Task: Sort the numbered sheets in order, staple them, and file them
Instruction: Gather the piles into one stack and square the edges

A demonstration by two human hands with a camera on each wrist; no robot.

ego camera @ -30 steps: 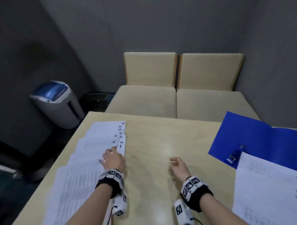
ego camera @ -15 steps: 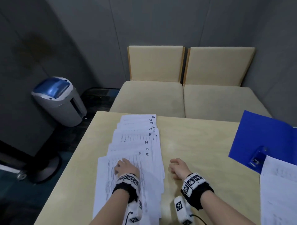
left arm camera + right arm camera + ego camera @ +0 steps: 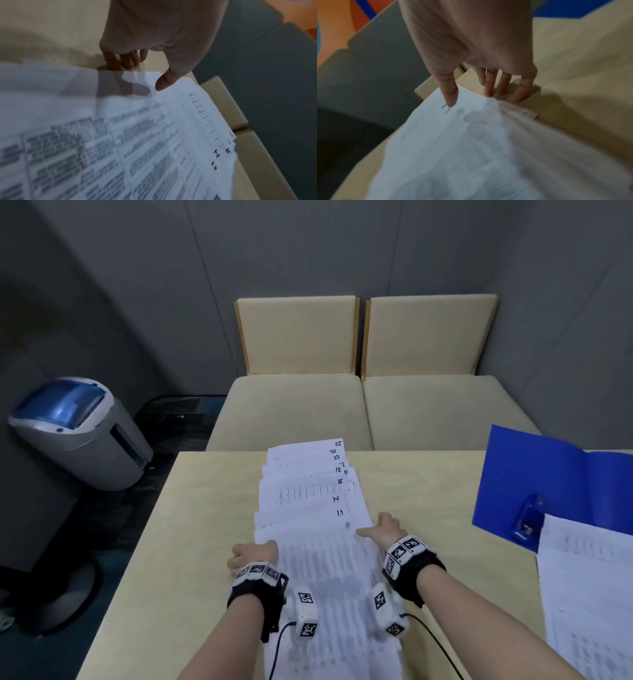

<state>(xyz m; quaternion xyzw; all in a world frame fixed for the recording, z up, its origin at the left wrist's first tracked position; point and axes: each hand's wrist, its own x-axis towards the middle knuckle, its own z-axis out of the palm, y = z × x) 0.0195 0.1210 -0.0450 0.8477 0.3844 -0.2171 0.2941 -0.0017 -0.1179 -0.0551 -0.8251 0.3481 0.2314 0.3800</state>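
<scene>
The numbered sheets (image 3: 308, 498) lie fanned in a long column down the middle of the table, with handwritten numbers from 25 at the far end to 13 nearer me. My left hand (image 3: 255, 554) holds the fan's left edge; its thumb lies on the top sheet (image 3: 154, 135) and its fingertips (image 3: 126, 62) sit at the paper's edge. My right hand (image 3: 385, 529) holds the right edge, thumb on the paper (image 3: 453, 148) and fingertips (image 3: 489, 86) at its rim on the table. A blue folder (image 3: 548, 481) lies open at the right, with a blue stapler (image 3: 529, 515) on it.
A second pile of printed sheets (image 3: 589, 594) covers the folder's near corner at the right. Two beige seats (image 3: 370, 405) stand beyond the table's far edge. A grey and blue bin (image 3: 78, 429) stands on the floor at the left. Bare tabletop (image 3: 428, 491) lies between fan and folder.
The fan of sheets has slid from the table's left to its middle. My left hand moved from on top of the sheets to their left edge. My right hand left the bare table and took the right edge.
</scene>
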